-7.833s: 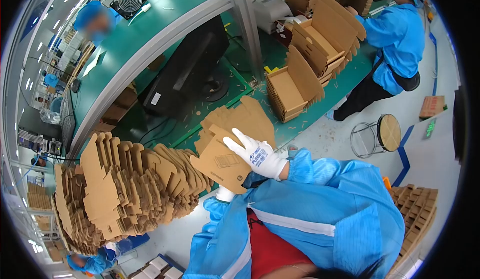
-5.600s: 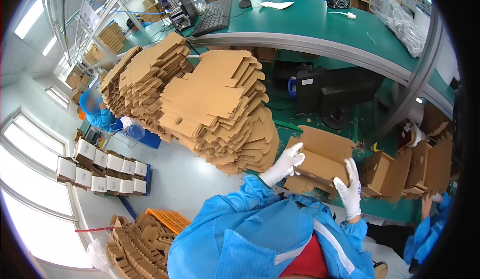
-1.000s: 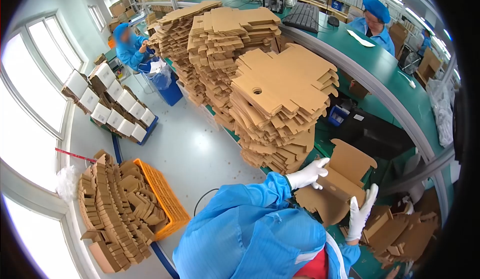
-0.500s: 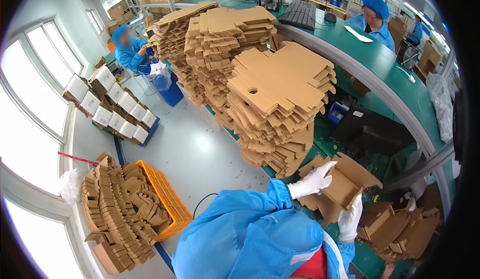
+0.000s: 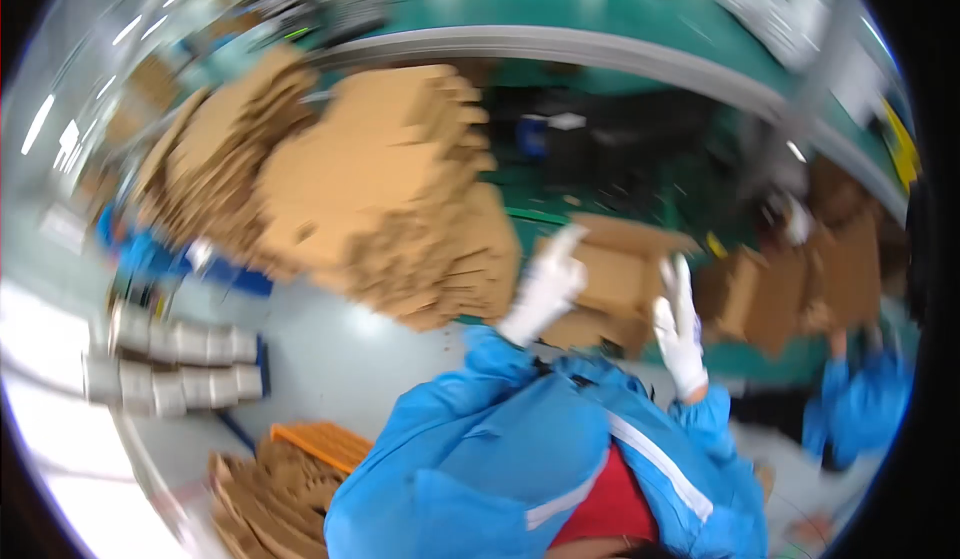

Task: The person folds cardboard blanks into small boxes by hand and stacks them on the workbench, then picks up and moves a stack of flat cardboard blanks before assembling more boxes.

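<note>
An opened cardboard box [image 5: 612, 277] lies on the green bench between my gloved hands, its flaps spread. My left hand [image 5: 548, 287], in a white glove, is at the box's left side with its fingers stretched up toward the far flap. At the right side, my right hand [image 5: 680, 331] has its fingers extended and pointing away from me, beside the box's edge. Motion blur hides whether the fingertips touch the cardboard. To the left rises a tall stack of flat cardboard blanks [image 5: 370, 179].
More folded boxes [image 5: 765, 294] stand at the right, near a co-worker's blue sleeve [image 5: 865, 404]. Black equipment [image 5: 640, 134] lies behind the box under a metal rail [image 5: 560, 47]. An orange crate [image 5: 325, 444] and a cart of white items [image 5: 180, 367] are at lower left.
The view has swung to the right, so the stacks appear further left. Both hands now have their fingers more stretched out, and the box looks more upright to the view.
</note>
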Tool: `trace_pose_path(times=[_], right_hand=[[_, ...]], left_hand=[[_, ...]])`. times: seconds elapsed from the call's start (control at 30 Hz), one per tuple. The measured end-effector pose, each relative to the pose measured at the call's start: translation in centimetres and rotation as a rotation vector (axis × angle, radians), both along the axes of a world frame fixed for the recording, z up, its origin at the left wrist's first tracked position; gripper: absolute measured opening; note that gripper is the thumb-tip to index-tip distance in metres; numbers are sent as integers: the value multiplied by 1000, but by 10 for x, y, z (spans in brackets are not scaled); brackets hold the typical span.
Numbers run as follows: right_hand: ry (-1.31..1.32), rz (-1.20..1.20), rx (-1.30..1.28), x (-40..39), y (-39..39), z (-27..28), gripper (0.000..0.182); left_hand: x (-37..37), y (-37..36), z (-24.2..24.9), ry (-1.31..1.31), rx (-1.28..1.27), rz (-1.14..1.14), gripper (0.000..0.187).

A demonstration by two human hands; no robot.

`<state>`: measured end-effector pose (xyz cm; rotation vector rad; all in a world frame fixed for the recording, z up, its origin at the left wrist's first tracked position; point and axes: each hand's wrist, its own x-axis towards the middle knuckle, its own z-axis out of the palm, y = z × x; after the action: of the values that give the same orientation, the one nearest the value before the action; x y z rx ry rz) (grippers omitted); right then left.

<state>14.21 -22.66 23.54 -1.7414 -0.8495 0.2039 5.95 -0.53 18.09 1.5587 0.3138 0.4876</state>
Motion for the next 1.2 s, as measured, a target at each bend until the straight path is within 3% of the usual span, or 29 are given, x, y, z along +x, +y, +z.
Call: trace_pose_path(times=[0.03, 0.07, 0.1, 0.13, 0.17, 0.2, 0.23, 0.33, 0.43, 0.47, 0.53, 0.57, 0.6, 0.63, 0.67, 0.77, 0.8, 0.87, 0.9, 0.93, 1.03, 1.1, 1.17, 1.2], right_hand=[[-307, -6, -85, 1, -6, 22, 72], [-472, 8, -177, -4, -11, 41, 78], [-631, 93, -225, -6, -15, 47, 69], [-560, 229, -431, -10, -16, 46, 53], [-650, 273, -456, -13, -26, 20, 41], [-642, 189, -371, -15, -33, 1, 37], [-645, 120, -280, -17, -39, -8, 34], [-818, -276, -341, -8, -60, 33, 47], [-892, -703, -406, 24, -70, 35, 41], [-878, -794, -424, 33, -71, 22, 40], [-578, -771, -426, 45, -79, -29, 41], [-485, -731, -378, 49, -81, -42, 47], [-458, -731, -307, 44, -76, -35, 48], [-430, -722, -234, 37, -69, -26, 49], [-614, -762, -219, 30, -62, -16, 47], [-735, -367, -34, 11, -51, -15, 44], [-529, -378, -87, 0, -36, -27, 43], [-241, -442, -348, -8, -22, -86, 70], [242, -444, -561, -13, -22, -137, 90], [537, -366, -511, -12, -25, -161, 97], [404, -371, -506, -30, -22, -133, 93], [99, -415, -251, -31, -22, -108, 80], [97, -467, -28, -22, -16, -43, 66], [213, -457, 234, -16, -12, -30, 62]], left_hand=[[3, 10, 2, 133, -4, 29, 48], [-3, 2, 41, 243, -284, 1, 51], [3, 0, 24, 195, -227, -77, 58], [3, -4, 16, 180, -243, -272, 62], [9, -18, 14, 254, -193, -305, 60], [14, -27, 16, 321, -134, -315, 60], [16, -34, 40, 230, -150, -398, 61], [23, -27, 15, 149, -241, -282, 60], [28, -7, -8, 178, -198, -90, 50], [26, 0, -18, 176, -177, -34, 48], [17, 8, -31, 208, 13, 42, 46], [14, 21, -57, 182, 223, 65, 47], [9, 21, -60, 185, 225, 72, 47], [3, 22, -62, 259, 408, 82, 49], [-5, 25, -64, 342, 593, 90, 51], [-9, 25, -82, 450, 565, 108, 64], [-11, 23, -87, 466, 609, 113, 68], [-7, 21, -96, 505, 383, 125, 73], [-5, 16, -87, 559, 378, 105, 74], [-6, 12, -82, 574, 364, 103, 74], [-13, -4, -50, 577, 350, 143, 74], [-20, 5, -48, 434, 494, 153, 76], [-20, -7, 1, 296, 95, 223, 78], [-19, -1, -7, 229, 146, 311, 82]])
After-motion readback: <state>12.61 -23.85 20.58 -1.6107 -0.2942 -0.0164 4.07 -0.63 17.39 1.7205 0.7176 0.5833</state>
